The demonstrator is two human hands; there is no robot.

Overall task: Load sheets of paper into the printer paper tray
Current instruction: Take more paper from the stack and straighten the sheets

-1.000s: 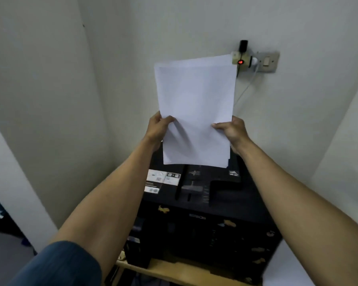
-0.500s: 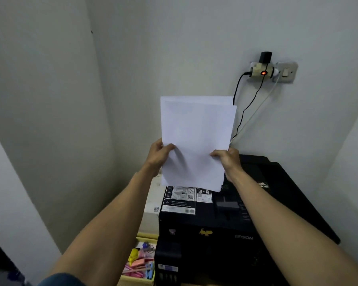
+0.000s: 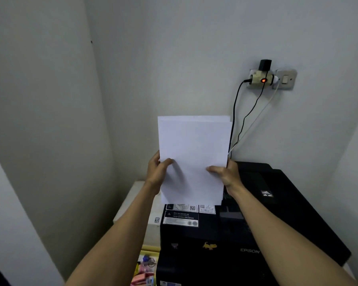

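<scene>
I see both hands gripping a thin stack of plain white paper sheets [image 3: 192, 153], held upright above the rear of the black boxy Epson printer [image 3: 256, 223]. The left hand [image 3: 156, 172] pinches the stack's left edge, thumb across the front; the right hand [image 3: 225, 174] clamps the right edge likewise. The sheets' bottom edge hangs just above the printer's white label stickers [image 3: 181, 216].
</scene>
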